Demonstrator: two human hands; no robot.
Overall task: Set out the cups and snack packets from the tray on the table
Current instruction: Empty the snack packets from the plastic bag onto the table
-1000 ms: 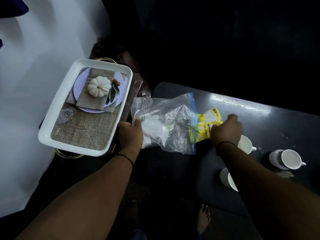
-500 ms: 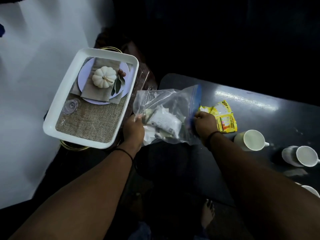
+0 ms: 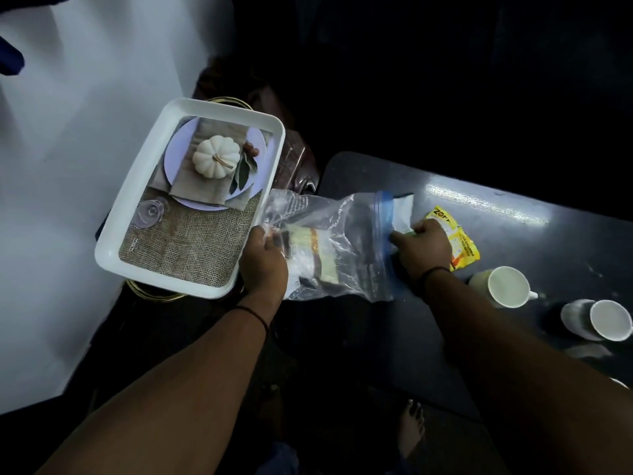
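Observation:
A clear zip bag (image 3: pixel 346 234) with a blue seal lies across the dark table's (image 3: pixel 534 241) left end, with several snack packets inside. My left hand (image 3: pixel 265 262) grips the bag's closed end beside the white tray (image 3: pixel 137 207). At the bag's mouth, my right hand (image 3: pixel 423 248) pinches a white packet (image 3: pixel 402 212) that sticks halfway out. A yellow packet (image 3: pixel 460 243) lies flat on the table just right of that hand. Two white cups (image 3: pixel 507 286) (image 3: pixel 606 320) stand further right.
The tray's floor shows a white pumpkin (image 3: pixel 215 161) on a plate, burlap and a clear glass (image 3: pixel 149 212). It rests on a gold-rimmed stand (image 3: pixel 154 296) by a white wall. A bare foot (image 3: pixel 412 426) is below the table's edge. A third cup's rim (image 3: pixel 620 382) peeks in at right.
My right hand left the yellow packet on the table, went to the bag's mouth and now draws a white packet out to the right. My left hand keeps hold of the bag.

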